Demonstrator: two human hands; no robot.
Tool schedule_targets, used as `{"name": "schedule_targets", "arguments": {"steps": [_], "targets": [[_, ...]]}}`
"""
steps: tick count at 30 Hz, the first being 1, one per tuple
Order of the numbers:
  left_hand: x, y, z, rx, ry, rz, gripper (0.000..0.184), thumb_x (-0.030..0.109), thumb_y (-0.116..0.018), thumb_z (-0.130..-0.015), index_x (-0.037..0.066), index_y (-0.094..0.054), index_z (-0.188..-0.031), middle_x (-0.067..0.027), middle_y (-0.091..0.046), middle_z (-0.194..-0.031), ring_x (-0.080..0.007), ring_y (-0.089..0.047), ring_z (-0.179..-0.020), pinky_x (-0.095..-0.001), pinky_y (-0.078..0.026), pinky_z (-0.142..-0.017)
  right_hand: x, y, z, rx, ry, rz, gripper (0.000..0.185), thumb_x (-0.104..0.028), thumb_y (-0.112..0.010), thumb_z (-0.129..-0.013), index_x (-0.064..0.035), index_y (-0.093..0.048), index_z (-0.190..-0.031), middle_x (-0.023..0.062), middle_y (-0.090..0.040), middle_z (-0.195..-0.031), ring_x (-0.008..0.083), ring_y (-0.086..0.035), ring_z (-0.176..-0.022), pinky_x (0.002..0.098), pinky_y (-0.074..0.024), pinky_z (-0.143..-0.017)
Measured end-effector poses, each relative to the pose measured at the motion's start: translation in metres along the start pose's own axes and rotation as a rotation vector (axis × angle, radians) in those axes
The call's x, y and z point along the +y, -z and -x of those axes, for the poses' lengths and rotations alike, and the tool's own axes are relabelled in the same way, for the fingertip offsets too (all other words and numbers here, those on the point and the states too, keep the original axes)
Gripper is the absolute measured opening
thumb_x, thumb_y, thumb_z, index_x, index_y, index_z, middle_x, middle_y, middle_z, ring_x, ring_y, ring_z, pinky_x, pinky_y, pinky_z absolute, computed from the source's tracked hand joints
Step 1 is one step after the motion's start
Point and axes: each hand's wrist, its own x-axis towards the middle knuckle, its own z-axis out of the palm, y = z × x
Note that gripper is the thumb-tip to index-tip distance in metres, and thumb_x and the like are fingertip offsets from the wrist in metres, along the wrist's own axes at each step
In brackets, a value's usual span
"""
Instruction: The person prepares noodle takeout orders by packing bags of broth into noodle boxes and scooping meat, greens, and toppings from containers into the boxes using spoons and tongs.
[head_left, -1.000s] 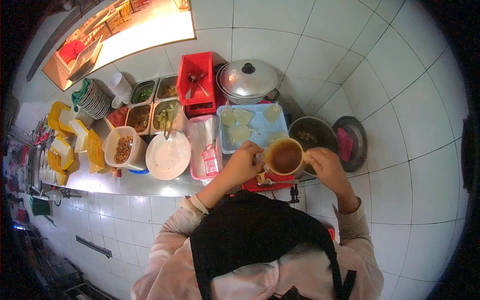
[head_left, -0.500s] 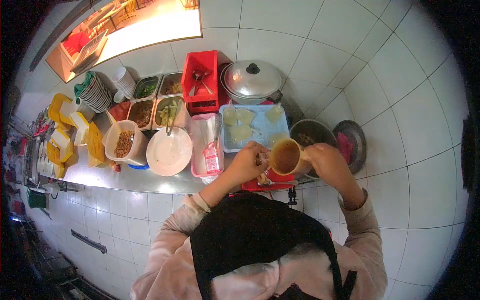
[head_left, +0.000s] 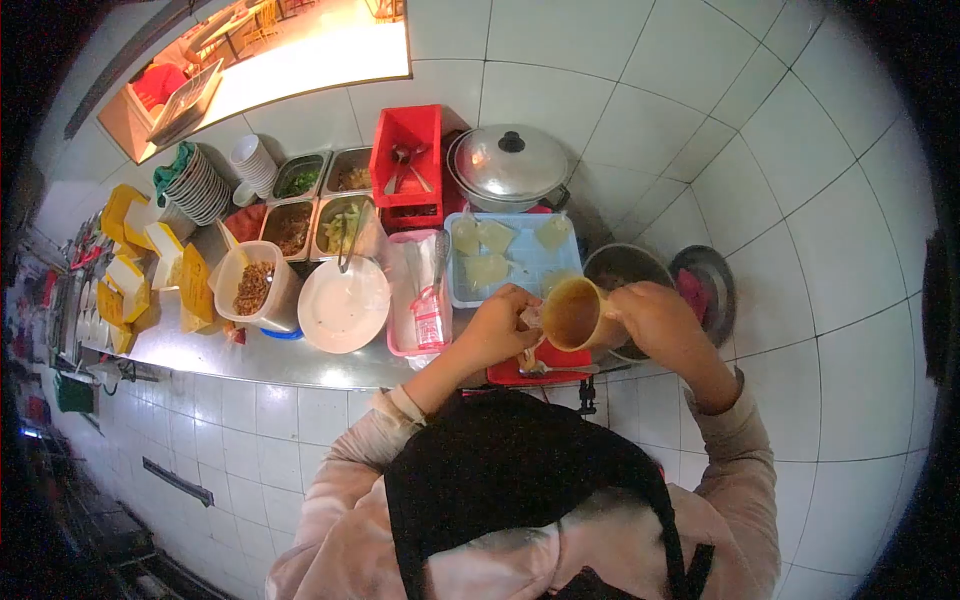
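Note:
My right hand (head_left: 655,322) grips a yellowish mug (head_left: 574,312), which is tilted to the left; brownish liquid or residue shows inside. At the mug's left rim, my left hand (head_left: 500,328) is closed on a small clear plastic bag (head_left: 530,318), mostly hidden by the fingers. Just beyond the hands, a light blue tray (head_left: 515,293) holds several tied bags of pale liquid (head_left: 487,270). Beneath the mug sits a red tray (head_left: 508,374) with a spoon (head_left: 560,370) across it. A deep metal pot (head_left: 628,262) stands behind my right hand.
Left of the blue tray are a pink basket (head_left: 398,300) with plastic packs, a white plate (head_left: 343,335), a tub of brown fried bits (head_left: 283,310) and metal food pans (head_left: 298,178). A red cutlery box (head_left: 408,125) and lidded pot (head_left: 510,165) stand against the wall.
The view has shifted slightly. Both hands keep nearly the same pose, with the mug still tilted beside the plastic bag.

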Motion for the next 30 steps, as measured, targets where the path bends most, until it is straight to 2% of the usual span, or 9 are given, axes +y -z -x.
{"name": "schedule_targets", "arguments": {"steps": [3,10,13,18,25,28,30], "targets": [[-0.002,0.0,-0.001,0.01,-0.003,0.01,0.041,0.01,-0.078,-0.071,-0.004,-0.065,-0.107,-0.0189,-0.059,-0.102,-0.0327,-0.063,-0.089,-0.0376,-0.053,-0.077,0.004,-0.003,-0.001,-0.006,-0.023,-0.03,0.013,-0.016,-0.058,-0.089,-0.0031,-0.06,-0.091,0.0185,-0.062,-0.088,0.0383,-0.06,-0.089,0.0474,-0.0482,-0.078],[-0.01,-0.004,-0.004,0.011,0.032,0.052,0.044,0.013,-0.08,-0.069,-0.004,-0.065,-0.107,-0.0192,-0.06,-0.1,-0.0334,-0.064,-0.088,-0.0375,-0.052,-0.079,0.011,-0.002,-0.007,-0.057,0.042,0.055,0.016,-0.015,-0.058,-0.086,-0.0023,-0.063,-0.095,0.0159,-0.064,-0.089,0.0351,-0.062,-0.09,0.0444,-0.05,-0.08],[-0.006,-0.001,-0.004,-0.011,0.019,-0.025,0.042,0.009,-0.08,-0.072,-0.002,-0.065,-0.111,-0.0156,-0.06,-0.107,-0.0269,-0.067,-0.094,-0.0347,-0.056,-0.079,0.007,0.002,-0.01,-0.066,0.05,0.082,0.016,-0.013,-0.059,-0.083,-0.0027,-0.063,-0.095,0.0149,-0.064,-0.09,0.0344,-0.062,-0.09,0.0437,-0.0503,-0.079],[-0.001,0.001,-0.006,-0.007,0.046,-0.031,0.042,0.009,-0.08,-0.072,-0.002,-0.065,-0.11,-0.0158,-0.06,-0.106,-0.0276,-0.067,-0.094,-0.0352,-0.055,-0.083,0.007,0.005,-0.014,-0.047,0.086,0.073,0.016,-0.015,-0.059,-0.084,-0.0046,-0.061,-0.096,0.0155,-0.065,-0.089,0.0355,-0.064,-0.089,0.0461,-0.0512,-0.078],[0.008,0.006,-0.006,-0.013,0.127,0.028,0.042,0.01,-0.081,-0.072,-0.002,-0.066,-0.109,-0.0158,-0.061,-0.109,-0.0281,-0.067,-0.097,-0.0342,-0.055,-0.084,0.006,0.01,-0.018,-0.054,0.09,0.068,0.017,-0.014,-0.06,-0.083,-0.0037,-0.062,-0.095,0.0149,-0.064,-0.09,0.035,-0.063,-0.089,0.0446,-0.0505,-0.078],[-0.005,0.001,-0.007,0.056,0.007,-0.012,0.046,0.011,-0.079,-0.07,-0.005,-0.065,-0.11,-0.02,-0.061,-0.104,-0.0289,-0.068,-0.083,-0.0349,-0.054,-0.075,0.004,0.013,-0.02,-0.059,0.094,0.088,0.016,-0.014,-0.06,-0.081,-0.0049,-0.061,-0.095,0.0141,-0.064,-0.088,0.0347,-0.064,-0.089,0.0451,-0.0514,-0.079],[-0.002,0.001,-0.007,0.033,0.108,0.044,0.046,0.011,-0.08,-0.07,-0.005,-0.065,-0.11,-0.02,-0.062,-0.104,-0.0278,-0.068,-0.082,-0.0348,-0.054,-0.074,0.006,0.01,-0.022,-0.065,0.099,0.102,0.017,-0.014,-0.061,-0.081,-0.0049,-0.06,-0.095,0.0137,-0.065,-0.088,0.0341,-0.064,-0.09,0.0448,-0.0518,-0.079]]}}
